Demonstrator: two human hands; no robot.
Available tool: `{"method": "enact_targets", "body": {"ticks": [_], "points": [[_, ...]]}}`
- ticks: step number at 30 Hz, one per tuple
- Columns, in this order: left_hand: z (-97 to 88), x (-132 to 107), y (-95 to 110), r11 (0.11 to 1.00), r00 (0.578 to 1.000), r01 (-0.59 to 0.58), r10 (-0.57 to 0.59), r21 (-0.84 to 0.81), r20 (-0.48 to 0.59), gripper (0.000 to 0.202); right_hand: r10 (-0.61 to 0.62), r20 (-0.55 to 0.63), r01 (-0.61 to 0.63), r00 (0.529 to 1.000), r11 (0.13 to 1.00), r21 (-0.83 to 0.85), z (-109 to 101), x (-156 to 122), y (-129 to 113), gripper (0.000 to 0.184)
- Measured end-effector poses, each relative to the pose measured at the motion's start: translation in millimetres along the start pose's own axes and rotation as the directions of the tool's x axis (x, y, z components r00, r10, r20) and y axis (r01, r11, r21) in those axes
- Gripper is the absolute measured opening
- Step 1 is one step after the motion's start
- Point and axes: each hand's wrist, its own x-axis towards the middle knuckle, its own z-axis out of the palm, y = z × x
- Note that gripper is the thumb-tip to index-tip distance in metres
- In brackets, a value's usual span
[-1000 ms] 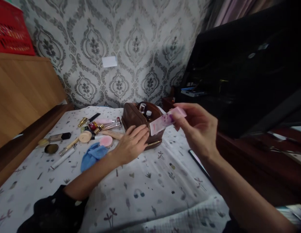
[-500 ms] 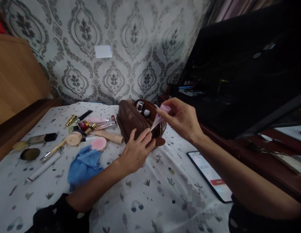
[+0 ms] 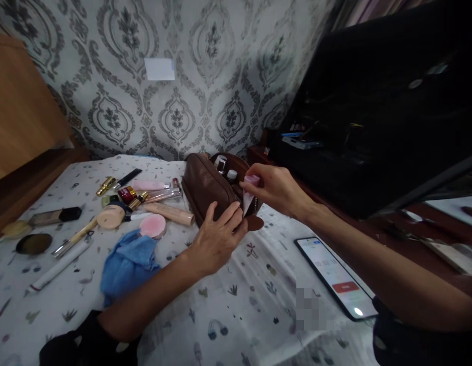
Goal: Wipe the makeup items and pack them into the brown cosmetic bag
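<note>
A brown leather cosmetic bag (image 3: 205, 185) stands open on the patterned white sheet (image 3: 236, 305), with two small bottle tops (image 3: 225, 168) showing inside. My left hand (image 3: 216, 239) grips the bag's near edge, fingers curled over it. My right hand (image 3: 276, 189) pinches a pink tube (image 3: 248, 195) by its cap end and holds it tip-down in the bag's opening.
Several cosmetics lie left of the bag: a pink compact (image 3: 152, 225), a beige tube (image 3: 170, 214), a gold lipstick (image 3: 105, 185), a white pencil (image 3: 55, 268) and a blue cloth (image 3: 127, 262). A lit phone (image 3: 337, 277) lies at the right. Dark furniture (image 3: 380, 101) stands behind it.
My right hand has brought the pink tube down from mid-air and turned it tip-down into the bag's opening. My left hand has stayed on the bag's edge. The camera has tilted.
</note>
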Motion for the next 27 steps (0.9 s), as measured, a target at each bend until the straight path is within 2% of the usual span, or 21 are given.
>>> {"method": "enact_targets", "body": {"ticks": [5, 10, 14, 18, 23, 27], "points": [[0.9, 0, -1, 1.0, 1.0, -0.004, 0.004, -0.015, -0.016, 0.037, -0.013, 0.066, 0.017, 0.998, 0.998, -0.065, 3, 7, 8, 0.02], [1.6, 0, 0, 0.999, 0.998, -0.009, 0.007, -0.032, -0.058, 0.035, 0.011, 0.198, 0.023, 0.98, 0.986, -0.165, 0, 16, 11, 0.016], [-4.2, 6, 0, 0.998, 0.998, 0.01, -0.014, -0.07, -0.056, 0.027, 0.021, 0.262, 0.041, 0.965, 0.972, -0.23, -1, 20, 11, 0.016], [-12.2, 19, -3, 0.992, 1.0, -0.002, 0.004, -0.123, 0.017, 0.019, 0.027, 0.312, 0.075, 0.95, 0.948, -0.31, -4, 21, 8, 0.016], [-17.7, 35, -11, 0.983, 0.988, -0.041, 0.067, -0.177, 0.141, 0.022, -0.009, 0.373, 0.185, 0.928, 0.879, -0.439, -11, 23, 2, 0.019], [-21.8, 39, -14, 0.984, 0.969, -0.046, 0.086, -0.174, 0.231, 0.022, -0.042, 0.5, 0.298, 0.865, 0.845, -0.443, -17, 28, -3, 0.023]]}}
